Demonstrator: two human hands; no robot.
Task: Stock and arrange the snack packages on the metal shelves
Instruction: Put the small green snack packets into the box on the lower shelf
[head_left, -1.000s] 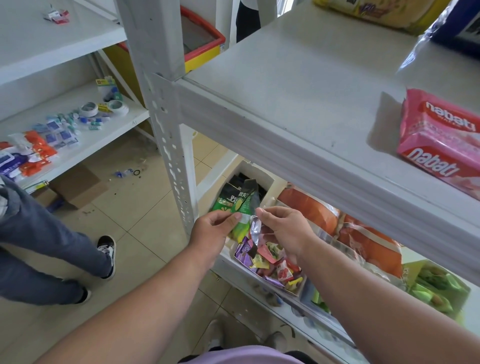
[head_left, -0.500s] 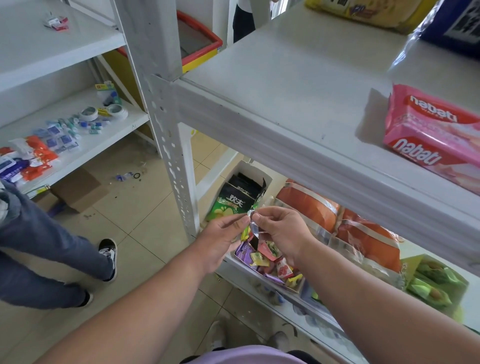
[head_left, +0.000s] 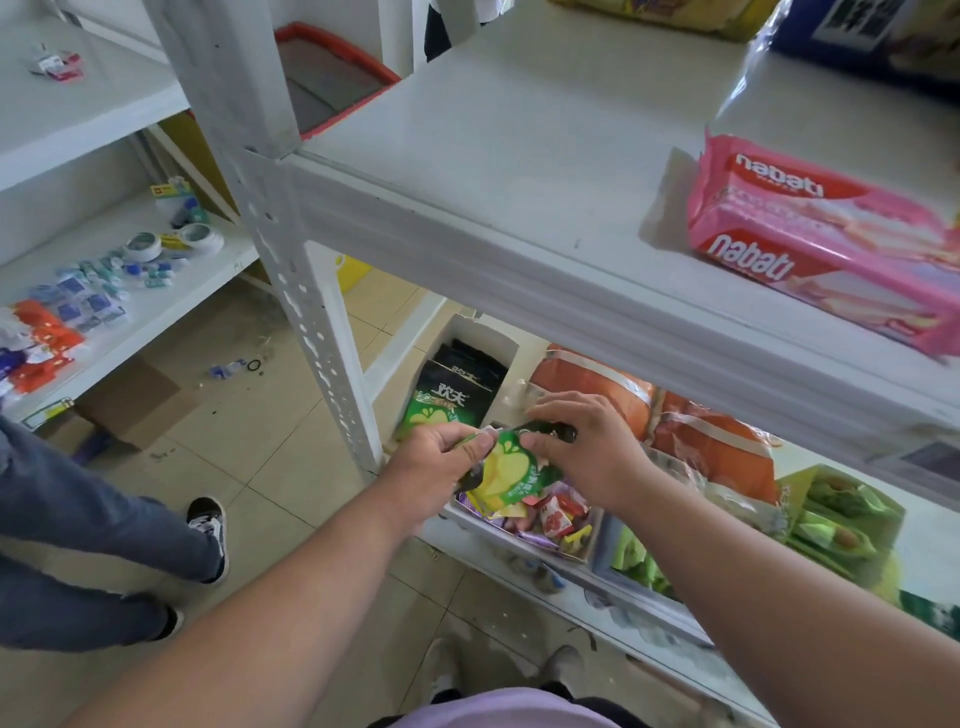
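Both forearms extend forward; the left hand (head_left: 439, 457) and right hand (head_left: 587, 447) meet, fingers curled, pinching one green packet (head_left: 511, 470).

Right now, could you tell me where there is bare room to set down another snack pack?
The upper shelf is bare between the white post and the pink Nabati pack. The lower shelf, with its candy box and orange bags, is crowded.
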